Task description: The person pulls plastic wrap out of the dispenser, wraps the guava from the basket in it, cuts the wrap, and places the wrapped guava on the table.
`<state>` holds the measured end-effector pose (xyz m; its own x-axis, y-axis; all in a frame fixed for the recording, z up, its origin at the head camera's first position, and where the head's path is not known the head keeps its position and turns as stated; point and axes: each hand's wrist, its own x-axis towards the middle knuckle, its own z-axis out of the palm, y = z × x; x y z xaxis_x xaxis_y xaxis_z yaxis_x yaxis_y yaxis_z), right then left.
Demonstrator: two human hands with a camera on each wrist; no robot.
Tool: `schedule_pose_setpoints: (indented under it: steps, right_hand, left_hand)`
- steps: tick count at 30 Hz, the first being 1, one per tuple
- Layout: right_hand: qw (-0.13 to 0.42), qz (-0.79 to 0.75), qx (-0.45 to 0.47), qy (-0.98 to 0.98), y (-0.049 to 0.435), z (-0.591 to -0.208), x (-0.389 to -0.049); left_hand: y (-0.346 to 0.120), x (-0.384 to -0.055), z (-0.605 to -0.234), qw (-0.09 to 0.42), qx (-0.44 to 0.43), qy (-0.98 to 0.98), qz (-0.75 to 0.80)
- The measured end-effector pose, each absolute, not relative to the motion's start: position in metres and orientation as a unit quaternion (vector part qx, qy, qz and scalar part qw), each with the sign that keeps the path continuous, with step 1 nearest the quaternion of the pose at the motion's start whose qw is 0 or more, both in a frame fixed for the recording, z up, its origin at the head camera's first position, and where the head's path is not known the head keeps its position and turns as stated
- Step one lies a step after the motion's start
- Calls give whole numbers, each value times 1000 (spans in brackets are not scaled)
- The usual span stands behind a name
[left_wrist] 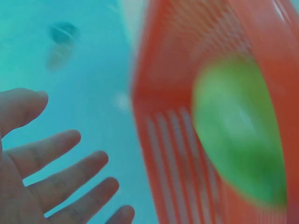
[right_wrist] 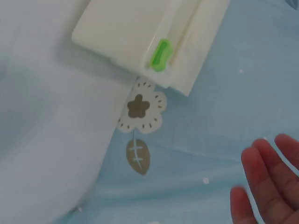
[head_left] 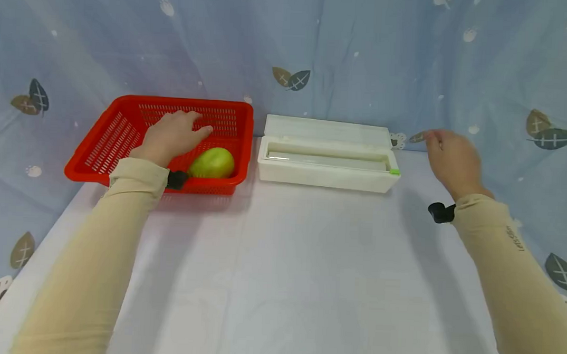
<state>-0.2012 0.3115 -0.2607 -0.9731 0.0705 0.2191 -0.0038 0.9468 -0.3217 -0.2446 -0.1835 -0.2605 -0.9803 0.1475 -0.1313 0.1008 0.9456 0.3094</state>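
A red plastic basket (head_left: 157, 181) with slotted walls stands at the back left, and a green, rounded fruit (head_left: 213, 163) lies inside it. My left hand (head_left: 171, 135) hovers over the basket with its fingers spread and nothing in them; the left wrist view shows the fruit (left_wrist: 238, 130) blurred beside the fingers. To the right of the basket is a long white box (head_left: 321, 176), its lid raised, with a small green slider (head_left: 394, 172) at the right end. My right hand (head_left: 455, 161) is in the air right of the box, fingers loose and holding nothing.
A white table surface (head_left: 299, 262) spreads in front of the basket and box. Behind them hangs a blue cloth (head_left: 365, 54) printed with leaves and paw marks. A dark wrist device (head_left: 441, 212) sits at the right sleeve's cuff.
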Motion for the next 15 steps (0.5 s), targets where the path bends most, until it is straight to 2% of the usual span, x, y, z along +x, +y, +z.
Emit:
schedule_pose_setpoints:
  steps: [3, 9, 11, 15]
  right_hand:
    - [145, 201, -30, -968, 320, -263, -195]
    - [127, 289, -51, -948, 316, -284, -195]
    - [130, 317, -50, -938, 312, -294, -197]
    - [134, 363, -59, -920, 303, -315, -201]
  left_hand:
    - [-155, -238, -255, 28, 82, 969, 230]
    - [-91, -224, -266, -59, 141, 899, 410]
    - [-70, -223, -278, -69, 166, 869, 461]
    - [-37, -225, -311, -51, 197, 778, 594]
